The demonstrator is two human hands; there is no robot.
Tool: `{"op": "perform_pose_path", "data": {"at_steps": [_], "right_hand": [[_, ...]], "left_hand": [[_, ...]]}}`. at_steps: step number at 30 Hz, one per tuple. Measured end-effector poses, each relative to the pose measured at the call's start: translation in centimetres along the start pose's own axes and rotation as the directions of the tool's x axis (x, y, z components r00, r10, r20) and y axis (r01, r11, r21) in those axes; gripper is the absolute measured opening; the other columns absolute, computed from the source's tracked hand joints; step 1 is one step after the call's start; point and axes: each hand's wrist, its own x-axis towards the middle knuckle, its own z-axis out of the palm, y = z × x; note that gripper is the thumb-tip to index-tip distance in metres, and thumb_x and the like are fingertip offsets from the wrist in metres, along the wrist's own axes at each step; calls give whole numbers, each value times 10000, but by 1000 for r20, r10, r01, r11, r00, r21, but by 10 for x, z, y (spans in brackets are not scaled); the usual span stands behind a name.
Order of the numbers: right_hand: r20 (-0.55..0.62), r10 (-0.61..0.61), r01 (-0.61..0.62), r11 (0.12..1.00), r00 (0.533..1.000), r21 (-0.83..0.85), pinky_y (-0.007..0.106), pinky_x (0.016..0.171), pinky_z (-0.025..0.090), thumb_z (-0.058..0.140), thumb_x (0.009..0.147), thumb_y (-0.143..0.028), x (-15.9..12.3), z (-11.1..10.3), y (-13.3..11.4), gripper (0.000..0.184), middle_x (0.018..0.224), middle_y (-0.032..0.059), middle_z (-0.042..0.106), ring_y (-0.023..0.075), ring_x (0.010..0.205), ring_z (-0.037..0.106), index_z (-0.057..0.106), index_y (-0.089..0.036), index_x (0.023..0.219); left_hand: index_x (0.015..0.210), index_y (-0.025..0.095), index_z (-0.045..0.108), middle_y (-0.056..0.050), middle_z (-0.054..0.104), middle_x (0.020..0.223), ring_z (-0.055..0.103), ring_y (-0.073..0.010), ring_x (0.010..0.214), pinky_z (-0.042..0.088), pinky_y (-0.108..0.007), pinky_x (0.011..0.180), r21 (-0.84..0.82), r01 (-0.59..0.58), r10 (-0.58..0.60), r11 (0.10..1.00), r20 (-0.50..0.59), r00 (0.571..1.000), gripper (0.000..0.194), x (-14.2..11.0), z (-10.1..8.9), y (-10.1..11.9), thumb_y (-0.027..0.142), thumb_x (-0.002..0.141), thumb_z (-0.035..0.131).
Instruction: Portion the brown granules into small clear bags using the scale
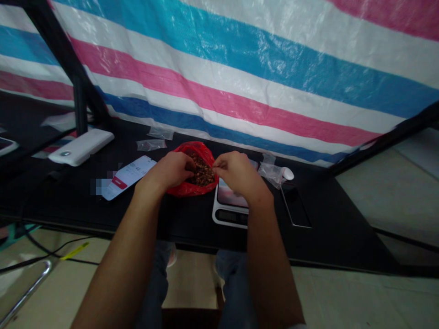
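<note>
Here we go, both hands right over a red plastic bag (203, 153) of small brown pieces (202, 172), open on a black table (164, 233). The left hand (168, 171) curls its fingers down into the pile while the right hand (236, 173) pinches its fingertips together at the bag's mouth, can't tell if either has hold of a piece. Just right of the bag, a digital kitchen scale (229, 214) sits under the right hand.

Soft, dim light; glare on the tarp (240, 77); edges bowed
</note>
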Motion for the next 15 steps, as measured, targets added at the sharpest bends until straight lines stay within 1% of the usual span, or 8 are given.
{"op": "perform_pose_path", "data": {"at_steps": [1, 3, 5, 7, 9, 12, 15], "right_hand": [[-22, 8, -8, 1000, 1000, 10, 260, 756, 496, 669, 907, -87, -6, -10, 2, 165, 883, 66, 809, 177, 812, 728, 809, -163, 864], [-42, 54, -53, 998, 998, 33, 257, 710, 490, 672, 898, -101, -20, -28, 7, 158, 830, 52, 802, 169, 739, 715, 803, -160, 831], [-30, 135, -134, 990, 990, 38, 250, 653, 477, 678, 884, -102, -32, -42, 11, 155, 775, 43, 793, 166, 678, 705, 797, -159, 804], [-1, 197, -197, 980, 980, 17, 244, 641, 473, 683, 862, -76, -41, -50, 14, 163, 766, 40, 798, 167, 684, 717, 795, -164, 782], [43, 231, -231, 973, 972, -8, 240, 649, 473, 682, 843, -48, -46, -54, 17, 185, 771, 38, 804, 165, 710, 729, 793, -169, 758], [101, 261, -259, 965, 960, -35, 242, 646, 470, 704, 830, -40, -46, -52, 21, 177, 766, 38, 804, 161, 713, 725, 794, -164, 741], [128, 280, -276, 960, 951, -50, 251, 650, 474, 728, 823, -44, -45, -49, 24, 155, 786, 43, 811, 165, 728, 731, 801, -164, 760]], "left_hand": [[1169, 264, 834, -45, 831, 1217, 756, -239, 1130, 543, -263, 985, 2, 6, -6, 1000, 1, 1000, 313, 0, 0, 0, 258, 901, 673], [1191, 271, 830, -31, 826, 1242, 750, -230, 1156, 542, -244, 990, -2, 6, -6, 1000, 4, 1000, 325, 0, -1, 1, 267, 905, 674], [1205, 266, 828, -31, 824, 1251, 752, -228, 1156, 542, -245, 998, -12, 0, 0, 1000, 2, 1000, 333, 0, -1, 2, 266, 910, 673], [1222, 251, 825, -44, 828, 1235, 762, -232, 1130, 543, -254, 1000, -22, 0, 0, 1000, -2, 1000, 344, 0, -2, 3, 263, 916, 669], [1245, 240, 819, -51, 830, 1228, 767, -234, 1124, 542, -253, 999, -28, -2, 1, 1000, -8, 1000, 361, 1, -2, 3, 265, 918, 668], [1245, 251, 819, -40, 828, 1239, 764, -226, 1140, 544, -233, 982, -28, -21, 21, 999, -15, 1000, 360, 2, -2, 5, 276, 921, 665], [1230, 255, 825, -34, 834, 1218, 770, -223, 1108, 551, -229, 957, -27, -30, 30, 999, -19, 999, 347, 3, -3, 7, 293, 921, 671]]}}
